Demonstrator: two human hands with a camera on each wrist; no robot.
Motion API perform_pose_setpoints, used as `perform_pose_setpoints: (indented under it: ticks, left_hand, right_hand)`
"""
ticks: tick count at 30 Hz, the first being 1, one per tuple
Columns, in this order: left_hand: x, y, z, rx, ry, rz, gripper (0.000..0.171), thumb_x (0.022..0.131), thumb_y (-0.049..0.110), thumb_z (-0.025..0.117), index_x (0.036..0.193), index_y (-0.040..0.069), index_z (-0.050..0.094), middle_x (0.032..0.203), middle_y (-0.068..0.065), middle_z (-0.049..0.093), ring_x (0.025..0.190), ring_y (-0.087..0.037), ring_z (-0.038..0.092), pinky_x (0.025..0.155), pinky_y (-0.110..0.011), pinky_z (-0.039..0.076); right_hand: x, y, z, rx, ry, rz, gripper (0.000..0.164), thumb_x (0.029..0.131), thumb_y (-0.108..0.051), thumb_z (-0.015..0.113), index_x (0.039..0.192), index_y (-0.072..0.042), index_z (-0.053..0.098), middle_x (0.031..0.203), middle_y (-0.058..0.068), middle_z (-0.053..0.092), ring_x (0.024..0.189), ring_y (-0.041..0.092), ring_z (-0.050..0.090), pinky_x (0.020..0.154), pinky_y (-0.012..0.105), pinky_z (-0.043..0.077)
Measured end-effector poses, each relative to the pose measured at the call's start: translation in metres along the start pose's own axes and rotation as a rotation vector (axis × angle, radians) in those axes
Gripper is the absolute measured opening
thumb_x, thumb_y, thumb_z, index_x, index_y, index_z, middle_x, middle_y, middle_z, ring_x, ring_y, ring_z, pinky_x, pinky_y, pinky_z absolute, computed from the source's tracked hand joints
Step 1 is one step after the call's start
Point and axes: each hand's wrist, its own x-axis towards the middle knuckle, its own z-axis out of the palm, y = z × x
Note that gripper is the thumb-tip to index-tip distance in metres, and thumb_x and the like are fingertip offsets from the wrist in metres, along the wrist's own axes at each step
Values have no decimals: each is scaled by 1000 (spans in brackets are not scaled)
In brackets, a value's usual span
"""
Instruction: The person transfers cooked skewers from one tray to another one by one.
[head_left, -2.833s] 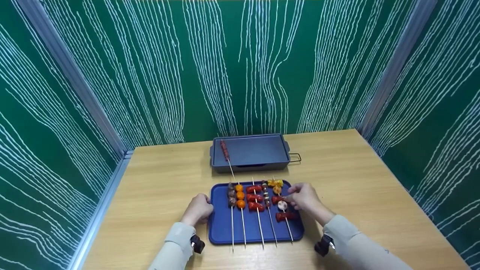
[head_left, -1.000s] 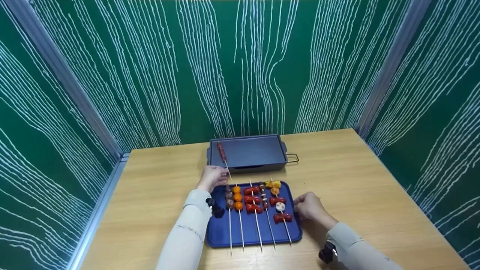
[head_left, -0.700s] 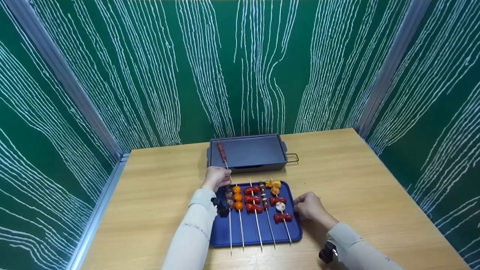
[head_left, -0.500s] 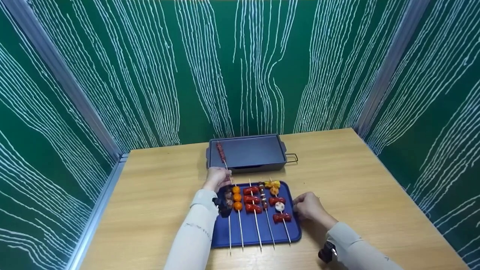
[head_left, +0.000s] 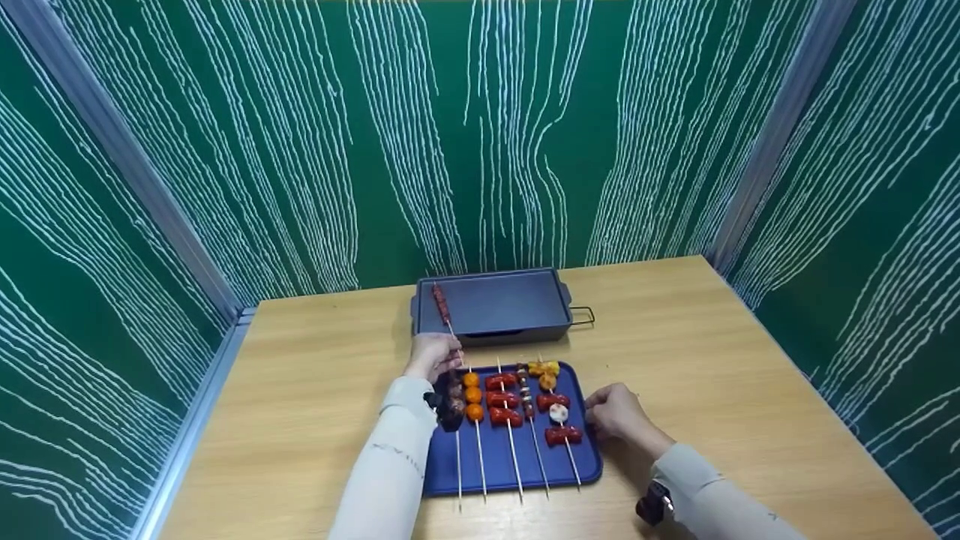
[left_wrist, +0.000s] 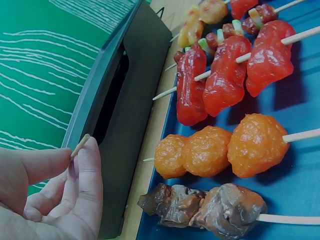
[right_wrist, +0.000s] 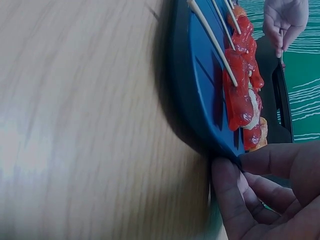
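My left hand [head_left: 435, 355] pinches the stick end [left_wrist: 81, 145] of a red meat skewer [head_left: 441, 302] between thumb and forefinger. That skewer's meat lies on the left part of the dark grill pan [head_left: 506, 300], its stick sticking out over the front edge. On the blue tray [head_left: 589, 469] lie several skewers: dark meat [left_wrist: 227, 210], orange balls [left_wrist: 207, 152], red pieces [left_wrist: 225, 75], small mixed pieces [head_left: 526, 397] and a larger mixed one [head_left: 559, 414]. My right hand [head_left: 621, 415] pinches the tray's right rim, seen close in the right wrist view. My left forearm covers the tray's left edge.
The tray stands on a wooden table [head_left: 300, 390] just in front of the pan. A wire handle [head_left: 583, 316] juts from the pan's right side. Green walls [head_left: 300, 150] with white lines enclose the table at the back and sides.
My left hand has moved from the tray's left edge up to the stick and grips it. The right hand has shifted from the larger mixed skewer to the tray's right rim.
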Motion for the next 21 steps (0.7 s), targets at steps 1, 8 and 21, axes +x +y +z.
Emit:
perform_pose_setpoints:
  ticks: [1, 8, 21]
  left_hand:
    - [0, 0, -1, -1, 1, -4, 19, 95, -12, 58, 112, -15, 65, 66, -4, 62, 57, -11, 61, 54, -18, 60]
    - [-2, 2, -4, -19, -18, -4, 23, 94, -12, 60, 117, -14, 65, 70, -3, 64, 59, -9, 63, 55, -17, 61]
    - [-9, 14, -10, 16, -81, 7, 29, 98, -10, 59, 127, -17, 61, 72, -5, 62, 61, -11, 63, 55, -20, 63]
  right_hand:
    - [0, -1, 0, 0, -3, -3, 15, 83, 11, 65, 93, 8, 75, 72, 7, 69, 55, 16, 64, 47, 27, 61]
    - [-2, -2, 0, 11, -1, 2, 16, 82, 13, 64, 94, 9, 75, 70, 8, 68, 55, 17, 65, 47, 30, 62]
    - [1, 1, -2, -1, 5, -3, 18, 84, 14, 64, 97, 11, 75, 81, 14, 73, 59, 19, 69, 54, 36, 67]
